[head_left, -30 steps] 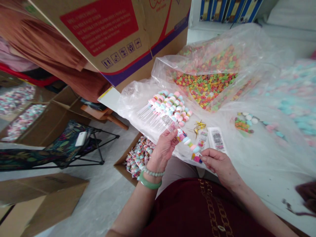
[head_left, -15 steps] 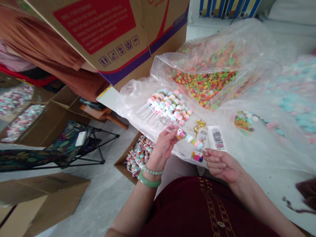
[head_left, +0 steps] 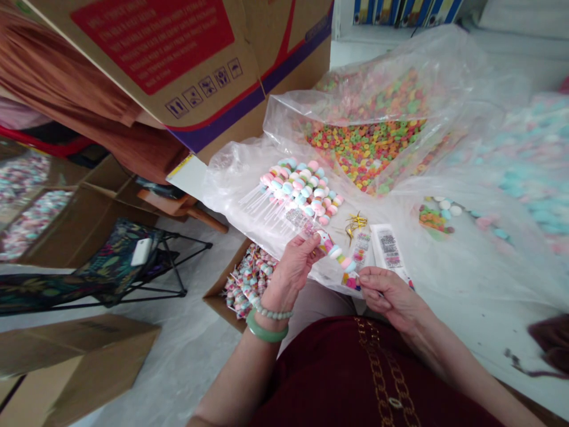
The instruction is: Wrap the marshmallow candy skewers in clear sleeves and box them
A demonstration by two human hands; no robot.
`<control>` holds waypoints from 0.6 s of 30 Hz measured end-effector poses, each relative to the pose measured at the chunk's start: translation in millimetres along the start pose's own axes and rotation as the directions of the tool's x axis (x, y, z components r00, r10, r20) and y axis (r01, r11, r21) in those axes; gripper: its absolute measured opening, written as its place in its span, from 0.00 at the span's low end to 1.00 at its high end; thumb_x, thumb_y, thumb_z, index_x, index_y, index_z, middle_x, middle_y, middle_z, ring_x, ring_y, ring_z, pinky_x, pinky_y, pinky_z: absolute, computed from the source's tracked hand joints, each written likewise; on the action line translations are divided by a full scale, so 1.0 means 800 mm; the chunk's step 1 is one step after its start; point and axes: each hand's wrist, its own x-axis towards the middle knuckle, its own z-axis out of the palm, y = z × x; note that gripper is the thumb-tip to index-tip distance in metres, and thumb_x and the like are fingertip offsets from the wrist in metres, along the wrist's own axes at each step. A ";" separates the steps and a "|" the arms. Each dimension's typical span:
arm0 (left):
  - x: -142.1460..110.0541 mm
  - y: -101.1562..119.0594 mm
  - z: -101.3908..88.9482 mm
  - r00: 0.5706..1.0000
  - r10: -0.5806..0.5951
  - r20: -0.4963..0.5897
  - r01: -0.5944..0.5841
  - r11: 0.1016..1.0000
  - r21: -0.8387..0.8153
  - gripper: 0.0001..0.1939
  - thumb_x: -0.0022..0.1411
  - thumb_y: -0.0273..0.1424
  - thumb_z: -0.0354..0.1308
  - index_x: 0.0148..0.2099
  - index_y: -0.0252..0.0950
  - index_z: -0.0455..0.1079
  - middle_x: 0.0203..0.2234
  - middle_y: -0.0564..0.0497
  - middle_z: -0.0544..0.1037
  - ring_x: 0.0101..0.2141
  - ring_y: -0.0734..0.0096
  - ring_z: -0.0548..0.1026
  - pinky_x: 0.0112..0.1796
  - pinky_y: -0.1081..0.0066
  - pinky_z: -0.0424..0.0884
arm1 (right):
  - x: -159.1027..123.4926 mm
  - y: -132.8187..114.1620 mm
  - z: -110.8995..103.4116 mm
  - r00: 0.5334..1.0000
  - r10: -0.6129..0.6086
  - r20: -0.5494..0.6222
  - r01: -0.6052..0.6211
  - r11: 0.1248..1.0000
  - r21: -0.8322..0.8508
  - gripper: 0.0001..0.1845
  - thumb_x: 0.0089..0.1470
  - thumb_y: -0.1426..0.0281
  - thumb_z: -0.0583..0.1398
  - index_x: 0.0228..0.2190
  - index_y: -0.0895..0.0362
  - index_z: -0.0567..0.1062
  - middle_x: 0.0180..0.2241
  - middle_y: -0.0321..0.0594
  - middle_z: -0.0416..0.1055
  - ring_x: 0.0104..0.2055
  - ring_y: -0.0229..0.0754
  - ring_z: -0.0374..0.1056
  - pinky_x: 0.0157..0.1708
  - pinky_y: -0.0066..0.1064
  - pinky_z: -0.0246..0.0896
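My left hand (head_left: 297, 261) pinches the top of a candy skewer (head_left: 338, 256), a thin stick strung with pastel sweets inside a clear printed sleeve. At the skewer's lower end my right hand (head_left: 386, 293) pinches the stick and wrapper. Just beyond my hands lies a pile of finished pastel skewers (head_left: 299, 190) on clear plastic sheeting (head_left: 448, 279). Gold twist ties (head_left: 356, 223) and flat printed wrappers (head_left: 390, 250) lie beside the skewer I hold.
An open clear bag of coloured ring candies (head_left: 368, 139) sits behind the pile. A big cardboard box (head_left: 186, 65) leans over the left. A carton of wrapped candies (head_left: 249, 279) stands on the floor by my left wrist. A folding stool (head_left: 111, 261) stands at left.
The skewer dipped and rose between my hands. My right hand slid up and back along the stick's lower end. My left hand kept its pinch on the top.
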 end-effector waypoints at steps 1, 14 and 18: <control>0.001 0.001 -0.002 1.000 0.000 -0.009 0.000 1.000 0.002 0.15 0.48 0.32 0.68 0.38 0.32 0.73 0.30 0.49 0.78 0.28 0.72 0.75 0.33 0.71 0.72 | -0.001 0.001 0.003 0.997 -0.059 -0.059 0.054 0.995 -0.080 0.09 0.43 0.68 0.65 0.24 0.59 0.71 0.13 0.26 0.56 0.13 0.26 0.39 0.13 0.22 0.30; 0.004 -0.007 0.011 0.987 0.083 -0.135 -0.101 0.985 -0.139 0.13 0.49 0.26 0.66 0.40 0.35 0.72 0.30 0.54 0.77 0.28 0.77 0.75 0.29 0.78 0.71 | -0.009 0.012 0.008 0.741 -0.648 0.177 0.236 0.005 -0.972 0.14 0.57 0.67 0.52 0.25 0.55 0.74 0.26 0.38 0.72 0.27 0.40 0.66 0.30 0.29 0.54; 0.002 -0.009 0.016 0.993 0.073 -0.098 -0.085 0.989 -0.123 0.11 0.50 0.28 0.66 0.38 0.34 0.72 0.30 0.52 0.78 0.30 0.76 0.75 0.32 0.77 0.71 | -0.008 0.014 0.003 0.726 -0.646 0.235 0.230 -0.093 -0.969 0.15 0.59 0.67 0.50 0.28 0.55 0.75 0.29 0.41 0.74 0.29 0.41 0.67 0.31 0.30 0.56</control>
